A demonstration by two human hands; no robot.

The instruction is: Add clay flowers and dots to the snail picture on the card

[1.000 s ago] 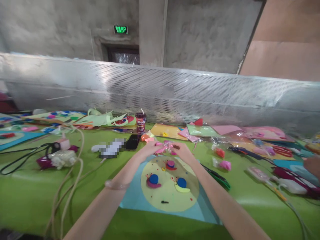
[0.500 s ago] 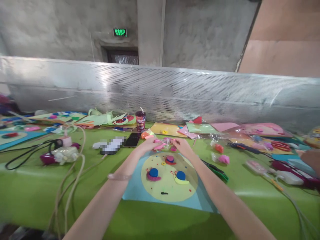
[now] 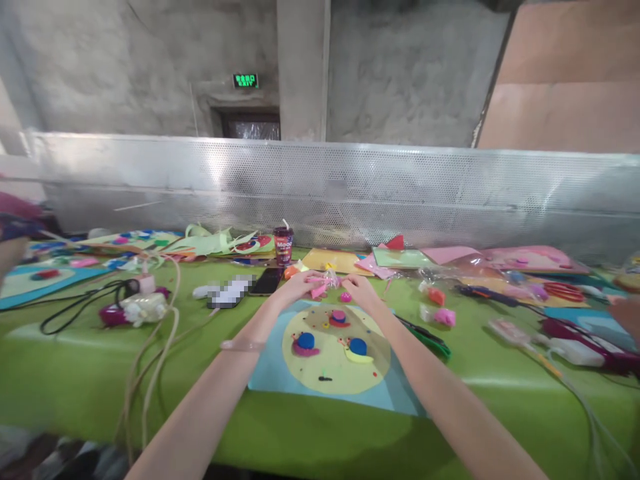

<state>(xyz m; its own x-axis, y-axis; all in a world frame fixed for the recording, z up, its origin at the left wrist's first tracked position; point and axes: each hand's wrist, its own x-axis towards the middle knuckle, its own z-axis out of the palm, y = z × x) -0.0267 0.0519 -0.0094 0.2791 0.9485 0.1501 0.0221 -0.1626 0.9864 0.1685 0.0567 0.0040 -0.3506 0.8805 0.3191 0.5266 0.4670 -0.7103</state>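
Both my hands reach to the far edge of a blue sheet (image 3: 270, 373) with a pale yellow disc (image 3: 330, 367) on it. The disc carries three small clay snails with blue and pink shells. My left hand (image 3: 295, 288) and my right hand (image 3: 359, 289) are closed on a small clear bag with pink clay (image 3: 323, 285), held between them just above the sheet. A small pink lump (image 3: 345, 297) lies on the sheet below the bag. A clear bracelet (image 3: 243, 345) sits on my left wrist.
The green table (image 3: 75, 380) holds a black phone (image 3: 267, 281), a dark cup (image 3: 283, 245), cords and a cable bundle (image 3: 135, 308) at left, green scissors (image 3: 425, 337), clay packets (image 3: 440, 315) and coloured paper. A perforated metal barrier (image 3: 350, 193) runs behind. Another person's hand (image 3: 627, 319) shows at right.
The view has tilted and shifted slightly. My hands stay together on the bag of pink clay, and a small pink lump now lies on the sheet below them.
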